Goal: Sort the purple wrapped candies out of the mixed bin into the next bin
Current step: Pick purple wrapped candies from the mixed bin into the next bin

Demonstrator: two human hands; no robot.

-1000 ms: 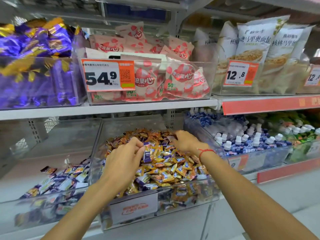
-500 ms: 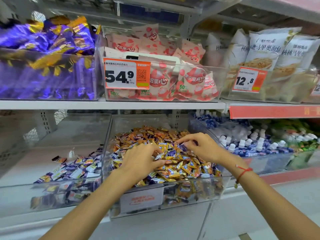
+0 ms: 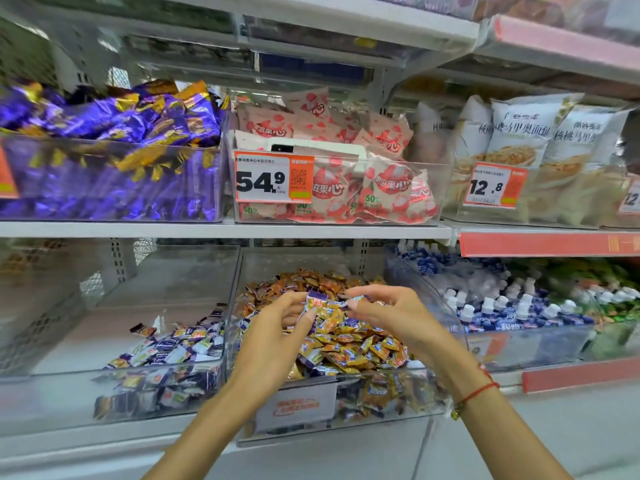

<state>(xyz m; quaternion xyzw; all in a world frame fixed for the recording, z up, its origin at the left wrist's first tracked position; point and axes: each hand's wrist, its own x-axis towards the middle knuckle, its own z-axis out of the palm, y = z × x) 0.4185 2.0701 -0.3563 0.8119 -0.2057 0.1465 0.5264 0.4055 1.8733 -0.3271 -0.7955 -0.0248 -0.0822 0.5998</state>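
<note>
The mixed bin (image 3: 408, 407) holds heaped orange and purple candies; the next bin (image 3: 41, 403) to its left holds a small purple pile. Above the heap, the left hand (image 3: 277, 327) pinches a purple candy (image 3: 316, 300), seemingly upright; the right hand (image 3: 391, 313) pinches another wrapper.

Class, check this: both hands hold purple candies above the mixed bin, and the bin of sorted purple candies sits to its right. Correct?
Not quite. The head view shows the left hand and right hand holding purple candies above the mixed bin, but the sorted bin sits to its left.
</note>
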